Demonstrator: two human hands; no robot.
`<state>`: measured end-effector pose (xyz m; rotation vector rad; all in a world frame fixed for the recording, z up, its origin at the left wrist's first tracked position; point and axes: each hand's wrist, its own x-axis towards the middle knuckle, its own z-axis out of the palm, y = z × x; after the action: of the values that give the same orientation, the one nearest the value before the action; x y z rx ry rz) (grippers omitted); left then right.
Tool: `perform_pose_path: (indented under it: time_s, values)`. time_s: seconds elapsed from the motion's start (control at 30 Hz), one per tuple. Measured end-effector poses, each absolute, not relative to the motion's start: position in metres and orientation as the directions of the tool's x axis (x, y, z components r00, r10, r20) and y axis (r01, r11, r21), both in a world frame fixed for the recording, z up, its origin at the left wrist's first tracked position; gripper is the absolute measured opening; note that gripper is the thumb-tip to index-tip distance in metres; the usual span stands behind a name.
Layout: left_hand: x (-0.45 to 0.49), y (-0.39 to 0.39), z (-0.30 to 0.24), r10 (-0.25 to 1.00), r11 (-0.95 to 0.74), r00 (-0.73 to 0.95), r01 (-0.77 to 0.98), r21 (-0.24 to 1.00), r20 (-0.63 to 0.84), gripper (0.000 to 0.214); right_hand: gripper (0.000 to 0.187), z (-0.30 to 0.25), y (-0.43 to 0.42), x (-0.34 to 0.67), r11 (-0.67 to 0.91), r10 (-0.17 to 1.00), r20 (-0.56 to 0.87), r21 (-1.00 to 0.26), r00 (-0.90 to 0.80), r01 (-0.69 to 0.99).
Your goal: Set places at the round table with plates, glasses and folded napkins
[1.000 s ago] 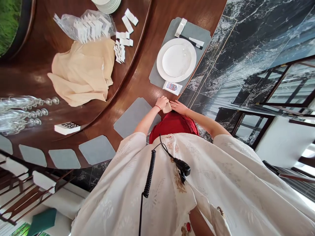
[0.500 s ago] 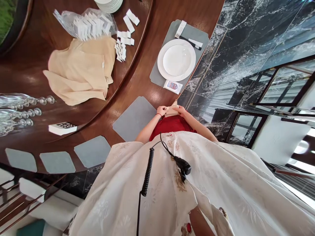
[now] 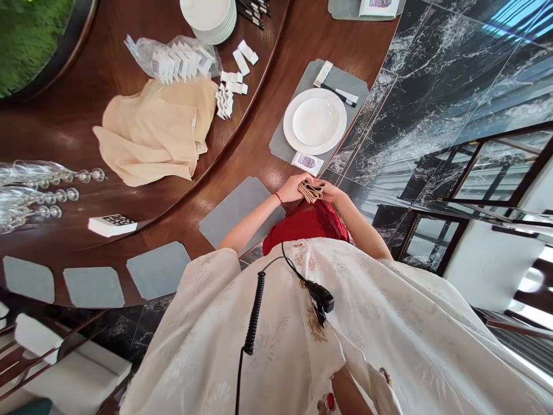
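A beige cloth napkin, gathered into narrow pleats, is pinched between my two hands in front of my waist. My left hand, with a red bracelet at the wrist, grips its left side. On the other side my right hand closes round the pleats; some of its fingers are hidden. Just beyond the hands lies a white printed packet, beside a white plate on a grey placemat. Black chopsticks rest on a white holder past the plate.
On the raised round wooden top lie a pile of beige cloths, a plastic bag of white pieces, stacked plates, stemmed glasses and a white box. A bare grey placemat lies left of my hands.
The napkin has gone from a flatter strip to a tight bundle of pleats, its folded edges turned up. Both hands have come closer together. The view has shifted slightly, showing more of the far table.
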<state>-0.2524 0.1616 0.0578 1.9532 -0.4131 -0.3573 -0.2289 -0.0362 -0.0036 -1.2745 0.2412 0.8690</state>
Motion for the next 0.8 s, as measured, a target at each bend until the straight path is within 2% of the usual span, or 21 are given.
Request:
perform_pose_path:
  time_s: [0.03, 0.1, 0.13, 0.23, 0.33, 0.43, 0.57, 0.8]
  values:
    - [-0.241, 0.163, 0.059, -0.393, -0.384, 0.916, -0.088, 0.919, -0.077, 0.029, 0.029, -0.002, -0.039, -0.220, -0.016, 0.345, -0.562, -0.804, 0.751, -0.594]
    - [-0.215, 0.168, 0.056, -0.285, -0.389, 0.953, -0.022, 0.921, -0.098, 0.033, 0.028, 0.002, -0.046, -0.200, -0.156, 0.183, -0.385, -0.920, 0.905, -0.360]
    - [-0.201, 0.169, 0.054, -0.242, -0.390, 0.964, 0.005, 0.921, -0.107, 0.035, 0.028, 0.005, -0.050, -0.190, -0.221, 0.159, -0.275, -0.946, 0.948, -0.237]
    - [-0.154, 0.170, 0.045, -0.179, -0.386, 0.974, 0.061, 0.920, -0.140, 0.037, 0.028, 0.015, -0.058, -0.158, -0.362, 0.282, -0.048, -0.930, 0.958, 0.060]
    - [-0.107, 0.165, 0.038, -0.173, -0.400, 0.973, 0.074, 0.914, -0.154, 0.039, 0.026, 0.021, -0.057, -0.123, -0.505, 0.351, 0.032, -0.835, 0.936, 0.217]
    - [-0.064, 0.160, 0.033, -0.190, -0.445, 0.970, 0.052, 0.894, -0.151, 0.036, 0.027, 0.022, -0.053, -0.086, -0.601, 0.349, 0.061, -0.751, 0.935, 0.273]
    - [-0.021, 0.158, 0.022, -0.176, -0.518, 0.968, 0.063, 0.853, -0.178, 0.028, 0.029, 0.015, -0.046, -0.045, -0.630, 0.372, 0.037, -0.724, 0.927, 0.282]
    - [0.012, 0.159, -0.001, -0.097, -0.554, 0.972, 0.125, 0.823, -0.212, 0.021, 0.023, -0.004, -0.027, -0.010, -0.657, 0.374, -0.202, -0.747, 0.905, 0.105]
